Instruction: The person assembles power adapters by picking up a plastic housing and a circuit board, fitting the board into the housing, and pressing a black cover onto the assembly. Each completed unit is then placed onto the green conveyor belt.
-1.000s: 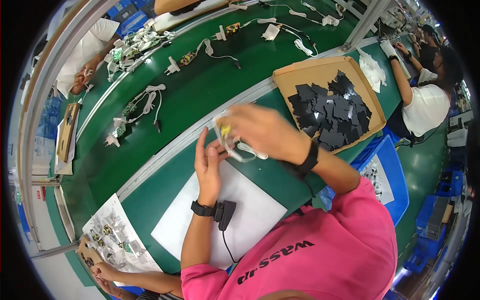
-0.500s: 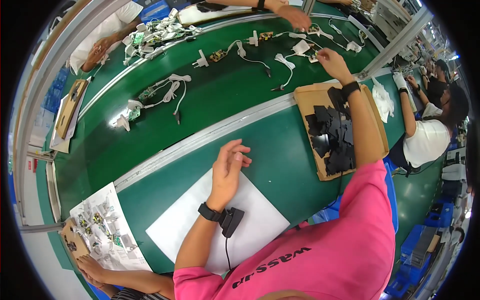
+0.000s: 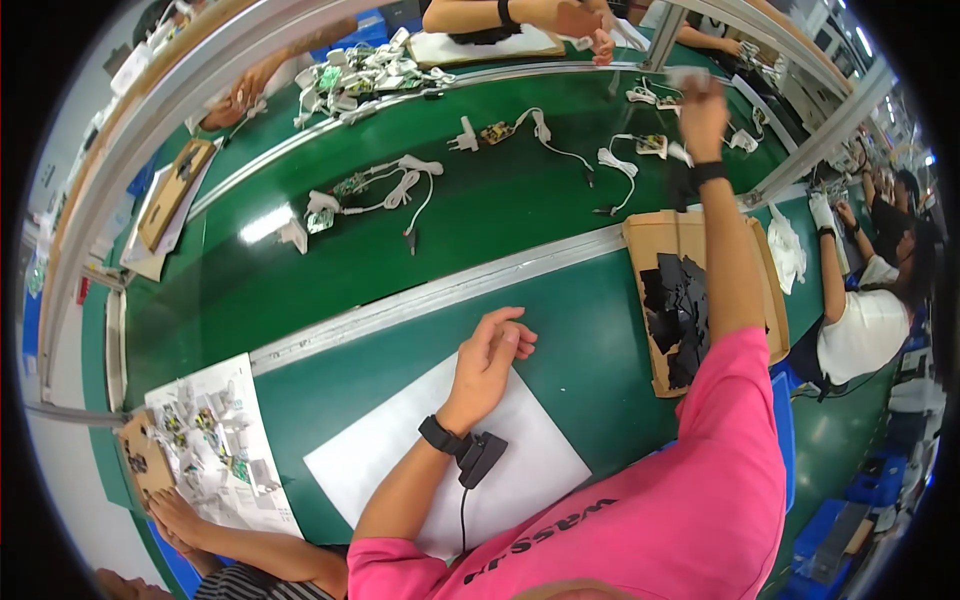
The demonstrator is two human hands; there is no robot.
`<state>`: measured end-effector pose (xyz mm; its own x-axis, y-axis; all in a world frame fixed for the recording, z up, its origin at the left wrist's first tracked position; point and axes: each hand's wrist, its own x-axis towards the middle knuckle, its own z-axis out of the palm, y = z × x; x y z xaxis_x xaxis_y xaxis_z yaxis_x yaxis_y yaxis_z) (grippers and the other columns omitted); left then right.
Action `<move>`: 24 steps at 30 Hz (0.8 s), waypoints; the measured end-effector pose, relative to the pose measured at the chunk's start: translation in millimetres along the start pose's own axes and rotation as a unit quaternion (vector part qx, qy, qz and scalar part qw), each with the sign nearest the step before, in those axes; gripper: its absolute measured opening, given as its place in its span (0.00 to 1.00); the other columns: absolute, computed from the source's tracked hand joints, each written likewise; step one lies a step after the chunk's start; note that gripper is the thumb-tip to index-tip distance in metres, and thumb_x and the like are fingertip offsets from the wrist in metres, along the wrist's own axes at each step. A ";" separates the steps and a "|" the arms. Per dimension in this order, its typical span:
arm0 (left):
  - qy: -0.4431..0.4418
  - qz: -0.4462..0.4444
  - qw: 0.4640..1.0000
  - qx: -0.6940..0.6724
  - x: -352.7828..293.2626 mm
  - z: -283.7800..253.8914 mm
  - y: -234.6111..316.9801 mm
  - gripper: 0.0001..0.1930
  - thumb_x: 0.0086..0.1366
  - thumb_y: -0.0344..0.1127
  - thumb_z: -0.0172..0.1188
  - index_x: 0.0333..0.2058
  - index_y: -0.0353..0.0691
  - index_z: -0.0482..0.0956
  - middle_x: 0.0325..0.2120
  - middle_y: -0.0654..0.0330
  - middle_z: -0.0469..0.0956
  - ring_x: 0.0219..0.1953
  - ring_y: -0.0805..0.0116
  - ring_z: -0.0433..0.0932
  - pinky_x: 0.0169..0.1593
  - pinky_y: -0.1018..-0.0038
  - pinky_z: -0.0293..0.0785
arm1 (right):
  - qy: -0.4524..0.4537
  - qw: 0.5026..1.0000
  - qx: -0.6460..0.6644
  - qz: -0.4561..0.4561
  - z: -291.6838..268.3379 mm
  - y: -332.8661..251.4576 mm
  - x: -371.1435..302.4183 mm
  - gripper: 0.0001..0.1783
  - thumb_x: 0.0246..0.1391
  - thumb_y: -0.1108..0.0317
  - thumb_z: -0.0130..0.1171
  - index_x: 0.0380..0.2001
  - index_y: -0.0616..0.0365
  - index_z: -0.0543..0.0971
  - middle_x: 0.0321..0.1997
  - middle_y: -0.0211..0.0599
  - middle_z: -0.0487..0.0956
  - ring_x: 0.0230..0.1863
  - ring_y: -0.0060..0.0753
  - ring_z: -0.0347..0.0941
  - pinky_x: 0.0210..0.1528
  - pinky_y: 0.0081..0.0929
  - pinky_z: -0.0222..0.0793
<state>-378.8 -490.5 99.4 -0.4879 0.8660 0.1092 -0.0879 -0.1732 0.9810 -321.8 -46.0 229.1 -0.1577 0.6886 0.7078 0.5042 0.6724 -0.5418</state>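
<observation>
My left hand [image 3: 490, 365] hovers above a white sheet [image 3: 375, 455] on the green bench, fingers loosely curled, with nothing in it. My right hand [image 3: 703, 115] reaches over the far green belt, smeared by motion. At its fingertips is a blurred white plastic piece [image 3: 688, 75], seemingly held; its exact kind is unclear. Just below that hand lie a small circuit board [image 3: 652, 146] and a white cable [image 3: 618, 170]. Under my right forearm stands a cardboard tray [image 3: 650, 355] with black flat pieces [image 3: 680, 305].
White plugs with boards and cables [image 3: 375, 190] lie along the belt. A metal rail [image 3: 440, 285] separates belt and bench. A pile of white parts [image 3: 365, 80] stands at the back. Co-workers' hands [image 3: 580, 25] are across the belt, with another co-worker's hand [image 3: 175, 515] at lower left.
My right hand has moved up and away from the board, with the white piece at its fingers. The co-worker's hand opposite has drawn back. The whole view has shifted a little.
</observation>
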 end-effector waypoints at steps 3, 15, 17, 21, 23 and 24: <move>-0.007 0.008 1.000 -0.006 5.6 1.4 1.4 0.14 0.71 0.32 0.45 0.52 0.35 0.67 0.35 0.55 0.78 0.35 0.70 0.76 0.42 0.74 0.74 | 0.049 0.985 0.138 -0.092 -71.4 -63.6 -18.7 0.14 0.63 0.59 0.50 0.39 0.61 0.72 0.36 0.41 0.78 0.37 0.30 0.77 0.37 0.28 0.71; -0.018 0.027 0.997 -0.075 -8.1 -15.1 -2.6 0.16 0.72 0.38 0.44 0.52 0.36 0.68 0.34 0.56 0.78 0.35 0.71 0.76 0.42 0.75 0.73 | -0.068 0.915 0.008 -0.398 -157.6 -170.9 -190.5 0.14 0.47 0.80 0.55 0.39 0.61 0.78 0.48 0.43 0.79 0.46 0.44 0.77 0.50 0.35 0.71; -0.019 0.031 0.995 -0.095 -8.1 -13.6 0.2 0.17 0.72 0.39 0.44 0.53 0.37 0.68 0.34 0.56 0.78 0.35 0.71 0.76 0.42 0.75 0.73 | -0.168 0.904 -0.053 -0.390 -143.2 -171.7 -237.4 0.16 0.43 0.81 0.55 0.39 0.62 0.76 0.47 0.42 0.78 0.43 0.48 0.75 0.43 0.36 0.72; -0.075 0.038 0.990 -0.114 -9.2 -13.8 1.1 0.18 0.72 0.41 0.44 0.54 0.37 0.66 0.34 0.57 0.78 0.36 0.72 0.75 0.43 0.75 0.72 | -0.270 0.900 -0.019 -0.342 -115.7 -174.8 -299.4 0.16 0.41 0.79 0.58 0.38 0.61 0.76 0.45 0.40 0.77 0.43 0.45 0.74 0.44 0.37 0.71; -0.054 0.041 0.998 -0.007 -10.2 -14.5 6.5 0.18 0.72 0.41 0.45 0.55 0.37 0.65 0.35 0.57 0.77 0.36 0.72 0.75 0.43 0.75 0.72 | -0.304 0.898 0.050 -0.315 -108.5 -174.1 -312.6 0.16 0.41 0.79 0.60 0.38 0.61 0.76 0.43 0.40 0.76 0.43 0.46 0.74 0.44 0.37 0.71; -0.044 0.044 0.997 0.047 -9.3 -14.1 8.3 0.19 0.72 0.41 0.45 0.55 0.37 0.64 0.35 0.58 0.77 0.36 0.72 0.75 0.43 0.75 0.72 | -0.319 0.894 0.084 -0.303 -106.5 -173.8 -314.8 0.16 0.41 0.79 0.61 0.38 0.61 0.76 0.42 0.40 0.76 0.43 0.46 0.73 0.44 0.37 0.71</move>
<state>-387.2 -506.6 104.3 -0.4110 0.8882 0.2054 0.0351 -0.2097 0.9771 -269.3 -408.5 148.7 -0.8377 0.1630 0.5212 0.0359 0.9688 -0.2452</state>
